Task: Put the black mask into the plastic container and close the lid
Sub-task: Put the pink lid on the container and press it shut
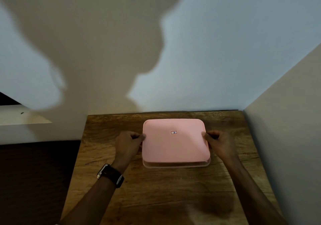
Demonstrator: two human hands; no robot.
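Observation:
A pink lid (175,144) with a small sticker at its middle lies over the clear plastic container (176,165), whose front rim shows just below the lid's front edge. My left hand (127,144) pinches the lid's left edge. My right hand (218,142) pinches the lid's right edge. A dark watch sits on my left wrist. The black mask is not visible; the lid hides the inside of the container.
The container rests toward the back of a small wooden table (165,193). White walls stand close behind and to the right (286,120). A dark surface (34,172) lies to the left of the table, lower down.

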